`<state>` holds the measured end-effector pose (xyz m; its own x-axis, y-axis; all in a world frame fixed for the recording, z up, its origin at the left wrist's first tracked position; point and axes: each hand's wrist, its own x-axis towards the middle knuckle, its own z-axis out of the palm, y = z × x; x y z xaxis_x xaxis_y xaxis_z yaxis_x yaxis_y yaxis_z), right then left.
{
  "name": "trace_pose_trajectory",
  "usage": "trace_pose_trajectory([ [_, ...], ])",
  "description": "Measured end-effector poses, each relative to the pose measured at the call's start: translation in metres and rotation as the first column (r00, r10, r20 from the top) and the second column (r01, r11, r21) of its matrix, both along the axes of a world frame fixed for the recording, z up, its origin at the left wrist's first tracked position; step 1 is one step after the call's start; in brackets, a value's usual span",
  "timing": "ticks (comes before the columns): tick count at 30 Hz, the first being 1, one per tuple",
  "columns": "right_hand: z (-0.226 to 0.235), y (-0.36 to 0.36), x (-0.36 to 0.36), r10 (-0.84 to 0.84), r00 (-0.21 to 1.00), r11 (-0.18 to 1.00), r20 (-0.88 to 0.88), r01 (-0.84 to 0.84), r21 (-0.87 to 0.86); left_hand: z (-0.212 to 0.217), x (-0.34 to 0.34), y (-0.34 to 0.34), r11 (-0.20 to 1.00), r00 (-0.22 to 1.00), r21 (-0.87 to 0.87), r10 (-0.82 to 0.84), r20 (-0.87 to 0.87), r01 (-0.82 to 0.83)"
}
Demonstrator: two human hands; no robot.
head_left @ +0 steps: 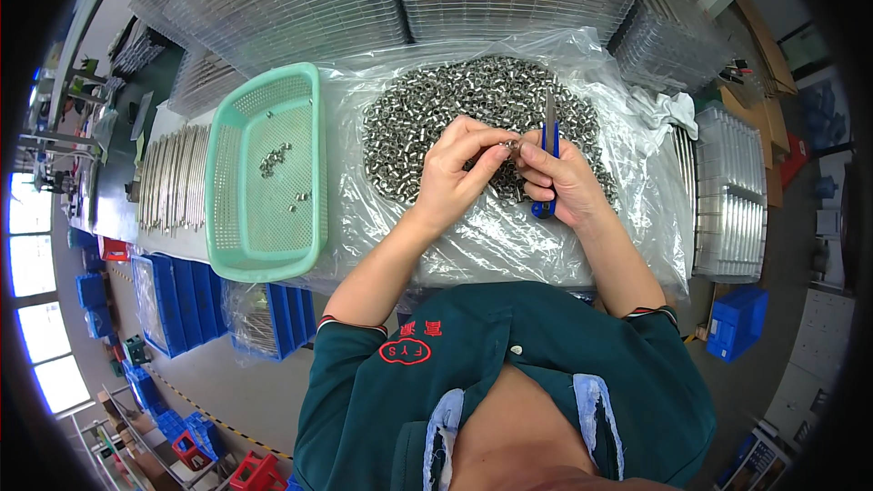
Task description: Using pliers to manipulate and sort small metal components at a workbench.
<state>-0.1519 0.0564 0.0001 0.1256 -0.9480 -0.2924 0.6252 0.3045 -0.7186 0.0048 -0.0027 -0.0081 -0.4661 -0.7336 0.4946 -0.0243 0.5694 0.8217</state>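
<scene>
Over a wide heap of small shiny metal fittings (427,100), my two hands meet at the fingertips. My left hand (457,168) is closed, pinching a small metal fitting (506,145) between thumb and forefinger. My right hand (566,180) is wrapped round a blue utility knife (551,141) whose blade end points away from me. The right thumb and forefinger also touch the fitting. Clear plastic sheeting (455,250) lies under the heap. Left of it stands a pale green plastic basket (314,173) with a few similar fittings (275,160) on its bottom.
Stacked clear plastic trays (309,0) rise along the back. Metal rods (173,177) lie in a row left of the basket. More clear trays (730,191) and a white cloth (664,111) are at the right. Blue bins (177,300) stand below the table's left front edge.
</scene>
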Motion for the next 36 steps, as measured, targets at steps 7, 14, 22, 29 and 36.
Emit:
trace_pose_trajectory([
  [7, -0.0046, 0.0004, -0.0007, 0.032, 0.999, 0.998, -0.010, -0.033, -0.046, 0.0021, -0.0013, 0.0026, 0.998, 0.999, -0.056, 0.020, -0.026, -0.021],
  [14, -0.0030, 0.0009, 0.0008, 0.059, 0.998, 0.998, 0.010, -0.059, -0.005, 0.0016, -0.0004, 0.0044, 0.997, 0.999, -0.070, 0.039, -0.016, -0.040],
  [22, -0.0053, 0.0006, -0.0004, 0.069, 0.997, 0.998, 0.039, -0.069, 0.007, 0.0020, 0.0005, 0.0042, 0.992, 0.997, -0.110, 0.067, 0.022, -0.064],
  [29, -0.0052, 0.0011, -0.0005, 0.071, 0.996, 0.997, 0.050, -0.071, 0.004, 0.0010, -0.0002, 0.0043, 0.986, 0.995, -0.148, 0.079, 0.055, -0.070],
  [36, -0.0035, 0.0008, -0.0003, 0.054, 0.997, 0.999, 0.062, -0.054, 0.007, 0.0002, -0.0022, 0.0029, 0.980, 0.995, -0.183, 0.091, 0.039, -0.083],
])
